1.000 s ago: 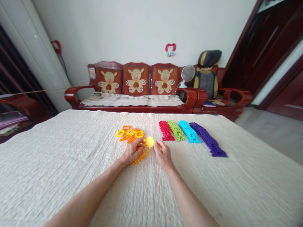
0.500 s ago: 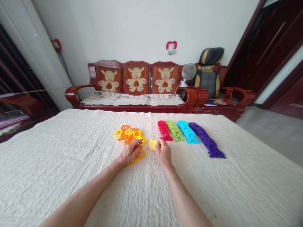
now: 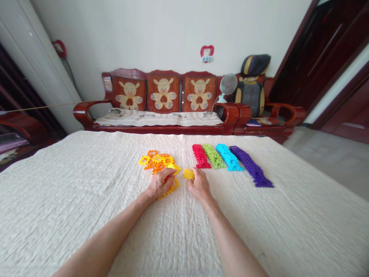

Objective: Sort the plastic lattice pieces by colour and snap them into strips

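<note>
The left hand (image 3: 160,184) curls its fingers (image 3: 166,177) close together over orange and yellow interlocking plastic tiles (image 3: 155,161), pressing down on part of the heap. A single yellow tile (image 3: 188,174) lies flat on the quilted white bedspread (image 3: 72,192), just left of the right hand (image 3: 199,186), whose bunched fingertips (image 3: 193,181) may touch it, though no pinch can be made out. Red, green, cyan and purple tile strips (image 3: 229,157) lie side by side further right

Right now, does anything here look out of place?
Yes: the orange and yellow pieces lie in a loose heap, unlike the tidy red, green, blue and purple strips. One yellow piece sits apart by the right hand.
</note>
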The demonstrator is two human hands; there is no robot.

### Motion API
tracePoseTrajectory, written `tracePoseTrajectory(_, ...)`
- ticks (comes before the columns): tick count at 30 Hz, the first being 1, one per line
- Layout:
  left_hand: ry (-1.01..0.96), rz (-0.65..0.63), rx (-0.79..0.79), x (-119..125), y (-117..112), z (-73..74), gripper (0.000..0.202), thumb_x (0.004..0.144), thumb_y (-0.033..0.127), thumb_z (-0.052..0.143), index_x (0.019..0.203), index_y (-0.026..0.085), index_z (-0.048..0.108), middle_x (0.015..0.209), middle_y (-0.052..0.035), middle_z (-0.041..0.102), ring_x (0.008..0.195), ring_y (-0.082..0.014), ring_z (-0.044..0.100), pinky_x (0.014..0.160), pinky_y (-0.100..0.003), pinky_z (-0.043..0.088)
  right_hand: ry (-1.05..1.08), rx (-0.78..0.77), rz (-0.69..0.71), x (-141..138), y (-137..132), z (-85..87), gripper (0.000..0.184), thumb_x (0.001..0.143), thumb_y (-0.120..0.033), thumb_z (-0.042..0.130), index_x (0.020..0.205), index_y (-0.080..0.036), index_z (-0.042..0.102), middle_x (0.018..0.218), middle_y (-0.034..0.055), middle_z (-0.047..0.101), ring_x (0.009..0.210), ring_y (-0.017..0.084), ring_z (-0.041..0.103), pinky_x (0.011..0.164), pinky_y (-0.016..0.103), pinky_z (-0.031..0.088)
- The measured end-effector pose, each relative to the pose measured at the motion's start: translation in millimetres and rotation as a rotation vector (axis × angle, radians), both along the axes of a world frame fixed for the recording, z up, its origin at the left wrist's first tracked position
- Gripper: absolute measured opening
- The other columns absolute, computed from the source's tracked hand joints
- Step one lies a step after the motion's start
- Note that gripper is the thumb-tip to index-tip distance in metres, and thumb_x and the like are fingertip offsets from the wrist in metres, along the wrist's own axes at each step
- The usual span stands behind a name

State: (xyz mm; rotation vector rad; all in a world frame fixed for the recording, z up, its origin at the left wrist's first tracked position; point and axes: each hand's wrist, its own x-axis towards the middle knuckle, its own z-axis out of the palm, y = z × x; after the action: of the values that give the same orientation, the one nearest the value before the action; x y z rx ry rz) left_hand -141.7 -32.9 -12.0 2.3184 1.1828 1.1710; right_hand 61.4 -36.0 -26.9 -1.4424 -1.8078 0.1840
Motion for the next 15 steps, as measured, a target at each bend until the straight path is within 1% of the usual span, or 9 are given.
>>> tracePoseTrajectory(2,-0.006,-0.034,0.029,0.5,0.3,-0.1,0.03,0.082,0.017,0.045,0.106,0.018,0.064,0.104,-0.0082,0.07,0.096,-0.0179,0.064,0.088,-0.033,0.052,-0.031,0.003,0.002,0.3,0.1,0.2,0.044,0.069,-0.012,0.049,0.113,-0.015,0.058,0.11,0.0123,0.062,0.107,0.026,0.054,0.098,0.04,0.043)
tracePoseTrajectory(4,-0.032,-0.055,0.041,0.9,-0.8,1.6,0.03,0.08,0.014,0.044,0.101,0.018,0.065,0.1,-0.008,0.07,0.093,-0.0174,0.065,0.086,-0.032,0.052,-0.05,0.003,0.005,0.6,0.3,0.3,0.042,0.07,-0.013,0.049,0.112,-0.013,0.058,0.111,0.0132,0.062,0.107,0.026,0.054,0.098,0.04,0.043)
tracePoseTrajectory(6,-0.062,-0.045,0.021,0.8,-3.1,4.9,0.028,0.079,0.014,0.044,0.096,0.018,0.066,0.095,-0.0071,0.071,0.088,-0.0167,0.066,0.083,-0.031,0.053,-0.054,0.0,0.003,1.0,0.3,0.5,0.042,0.071,-0.014,0.05,0.111,-0.013,0.058,0.11,0.0132,0.062,0.107,0.026,0.054,0.097,0.04,0.044)
tracePoseTrajectory(8,-0.103,-0.005,-0.019,-0.6,-5.3,9.3,0.025,0.079,0.016,0.044,0.092,0.018,0.066,0.092,-0.0057,0.072,0.086,-0.0161,0.066,0.083,-0.03,0.053,-0.055,0.001,0.003,1.4,-0.1,0.7,0.041,0.071,-0.014,0.05,0.111,-0.015,0.059,0.108,0.0122,0.062,0.105,0.026,0.054,0.095,0.04,0.045)
tracePoseTrajectory(10,-0.171,0.051,-0.049,-4.9,-4.6,13.8,0.024,0.081,0.019,0.045,0.09,0.019,0.067,0.091,-0.0046,0.072,0.087,-0.0161,0.066,0.084,-0.03,0.052,-0.056,0.006,0.006,1.6,-0.6,1.0,0.04,0.071,-0.016,0.051,0.11,-0.016,0.059,0.106,0.0113,0.062,0.104,0.026,0.054,0.093,0.04,0.046)
tracePoseTrajectory(12,-0.259,0.132,-0.038,-14.2,1.3,17.3,0.024,0.083,0.022,0.044,0.09,0.019,0.067,0.091,-0.0043,0.072,0.089,-0.0162,0.066,0.085,-0.03,0.052,-0.059,0.012,0.009,1.4,-1.0,1.4,0.04,0.071,-0.017,0.052,0.111,-0.016,0.059,0.106,0.0115,0.062,0.103,0.026,0.055,0.093,0.041,0.045)
tracePoseTrajectory(13,-0.3,0.196,-0.018,-21.2,6.6,18.3,0.025,0.083,0.023,0.044,0.09,0.018,0.067,0.092,-0.0046,0.072,0.089,-0.0164,0.066,0.085,-0.03,0.051,-0.06,0.015,0.011,1.2,-1.1,1.6,0.04,0.071,-0.017,0.052,0.111,-0.016,0.059,0.108,0.0117,0.062,0.103,0.027,0.054,0.093,0.041,0.045)
tracePoseTrajectory(15,-0.352,0.386,0.029,-39.7,21.4,18.5,0.026,0.082,0.022,0.043,0.091,0.018,0.067,0.092,-0.0058,0.071,0.089,-0.0174,0.065,0.085,-0.031,0.051,-0.066,0.023,0.017,0.7,-0.9,2.2,0.04,0.072,-0.017,0.052,0.111,-0.016,0.059,0.11,0.0115,0.062,0.104,0.027,0.054,0.095,0.042,0.044)
